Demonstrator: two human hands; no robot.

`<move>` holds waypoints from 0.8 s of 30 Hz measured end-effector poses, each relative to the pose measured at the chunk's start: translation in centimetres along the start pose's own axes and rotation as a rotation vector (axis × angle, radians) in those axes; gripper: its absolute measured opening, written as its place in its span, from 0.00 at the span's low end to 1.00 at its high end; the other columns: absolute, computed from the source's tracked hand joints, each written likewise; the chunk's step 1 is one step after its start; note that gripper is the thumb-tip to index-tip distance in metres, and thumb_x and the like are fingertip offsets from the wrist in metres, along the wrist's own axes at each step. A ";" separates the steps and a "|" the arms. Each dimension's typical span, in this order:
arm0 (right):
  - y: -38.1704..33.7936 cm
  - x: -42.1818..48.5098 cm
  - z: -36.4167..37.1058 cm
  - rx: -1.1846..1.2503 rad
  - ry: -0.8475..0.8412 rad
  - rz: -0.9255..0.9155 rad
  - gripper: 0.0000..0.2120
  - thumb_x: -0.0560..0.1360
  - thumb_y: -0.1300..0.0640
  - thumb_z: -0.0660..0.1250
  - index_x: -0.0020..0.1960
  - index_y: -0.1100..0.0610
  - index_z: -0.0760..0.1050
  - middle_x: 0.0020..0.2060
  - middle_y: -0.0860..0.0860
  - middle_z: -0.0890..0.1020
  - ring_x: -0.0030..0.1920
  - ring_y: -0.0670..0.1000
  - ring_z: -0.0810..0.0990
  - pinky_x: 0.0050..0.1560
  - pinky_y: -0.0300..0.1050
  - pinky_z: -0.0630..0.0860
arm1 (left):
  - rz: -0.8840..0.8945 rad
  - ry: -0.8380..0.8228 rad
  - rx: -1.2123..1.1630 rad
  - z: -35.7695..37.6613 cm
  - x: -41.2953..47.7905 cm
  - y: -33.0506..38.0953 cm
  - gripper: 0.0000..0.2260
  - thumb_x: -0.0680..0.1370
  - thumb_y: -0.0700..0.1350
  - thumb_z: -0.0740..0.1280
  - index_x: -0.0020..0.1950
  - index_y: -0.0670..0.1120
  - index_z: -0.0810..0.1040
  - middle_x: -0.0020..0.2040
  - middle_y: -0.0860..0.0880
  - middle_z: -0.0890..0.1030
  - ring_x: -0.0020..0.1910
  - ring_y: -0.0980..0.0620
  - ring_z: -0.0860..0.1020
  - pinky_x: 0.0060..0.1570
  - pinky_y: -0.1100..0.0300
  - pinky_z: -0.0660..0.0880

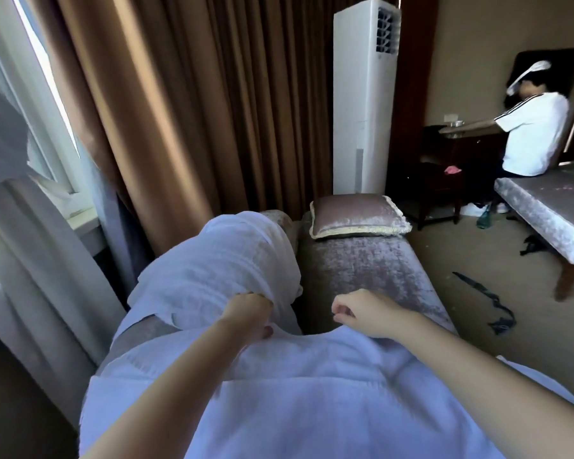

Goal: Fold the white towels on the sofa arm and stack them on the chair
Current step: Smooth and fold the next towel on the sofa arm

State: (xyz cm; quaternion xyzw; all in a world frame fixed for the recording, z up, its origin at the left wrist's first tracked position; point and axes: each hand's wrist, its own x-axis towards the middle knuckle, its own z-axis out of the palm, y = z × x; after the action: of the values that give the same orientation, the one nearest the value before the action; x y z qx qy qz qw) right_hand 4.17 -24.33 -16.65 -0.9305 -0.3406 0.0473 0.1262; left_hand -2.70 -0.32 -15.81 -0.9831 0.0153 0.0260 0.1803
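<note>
We see one draped towel [219, 266], white and rumpled, hanging over the sofa arm [284, 223] at frame centre. A second towel [279, 402], also white, spreads smoother across the lower centre.

White towels [219, 270] against a sofa [362, 270] of mottled silver-mauve velvet; the cushion [355, 215] matches, edged in cream fringe. Curtains [179, 94] plain tan-brown, tower unit [362, 94] white, T-shirt [534, 137] white with black shoulder stripes.
</note>
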 end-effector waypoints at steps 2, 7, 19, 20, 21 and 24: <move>0.3 0.5 0.6 0.036 -0.099 0.007 0.10 0.79 0.47 0.62 0.57 0.49 0.77 0.49 0.45 0.81 0.48 0.48 0.78 0.49 0.46 0.76 | -0.033 -0.045 0.039 0.7 0.5 0.0 0.15 0.79 0.47 0.63 0.64 0.44 0.75 0.65 0.45 0.77 0.64 0.43 0.75 0.59 0.53 0.72; 1.8 0.3 0.5 0.069 -0.158 0.000 0.09 0.78 0.48 0.65 0.43 0.52 0.77 0.35 0.45 0.76 0.34 0.43 0.71 0.34 0.38 0.67 | -0.067 0.062 -0.042 0.0 0.5 -1.5 0.14 0.79 0.44 0.60 0.64 0.47 0.76 0.62 0.47 0.78 0.61 0.45 0.76 0.49 0.55 0.72; 2.3 -8.7 -7.2 -0.153 -0.148 0.108 0.13 0.74 0.53 0.69 0.37 0.55 0.69 0.31 0.48 0.68 0.31 0.48 0.65 0.32 0.43 0.60 | -0.282 0.394 0.059 -7.3 -7.4 -9.0 0.13 0.82 0.45 0.58 0.60 0.53 0.79 0.56 0.52 0.76 0.58 0.48 0.72 0.43 0.59 0.66; 2.4 -9.8 -7.7 -0.201 -0.118 0.162 0.11 0.75 0.53 0.69 0.37 0.54 0.69 0.32 0.47 0.69 0.33 0.48 0.67 0.32 0.44 0.62 | -0.298 0.405 0.058 -7.8 -8.5 -9.4 0.12 0.82 0.45 0.58 0.60 0.53 0.79 0.56 0.51 0.76 0.58 0.47 0.73 0.43 0.59 0.66; 2.5 -10.9 -8.3 -0.217 -0.047 0.214 0.11 0.75 0.53 0.68 0.37 0.51 0.70 0.34 0.47 0.71 0.36 0.49 0.70 0.33 0.46 0.65 | -0.311 0.417 0.054 -8.3 -9.6 -9.8 0.12 0.82 0.45 0.59 0.58 0.52 0.80 0.56 0.51 0.75 0.57 0.47 0.73 0.44 0.58 0.67; 1.5 -13.8 -11.5 -0.202 0.331 0.320 0.06 0.77 0.52 0.67 0.41 0.47 0.76 0.41 0.49 0.77 0.43 0.53 0.75 0.34 0.44 0.67 | -0.335 0.519 0.061 -9.9 -12.7 -10.4 0.10 0.81 0.45 0.61 0.54 0.51 0.82 0.53 0.49 0.75 0.54 0.45 0.76 0.43 0.57 0.69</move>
State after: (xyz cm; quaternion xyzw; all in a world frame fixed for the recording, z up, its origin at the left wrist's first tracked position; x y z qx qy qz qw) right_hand -3.47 -36.64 -5.95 -0.9755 -0.1667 -0.1207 0.0776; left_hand -14.53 6.15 -2.19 -0.9399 -0.1007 -0.2564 0.2015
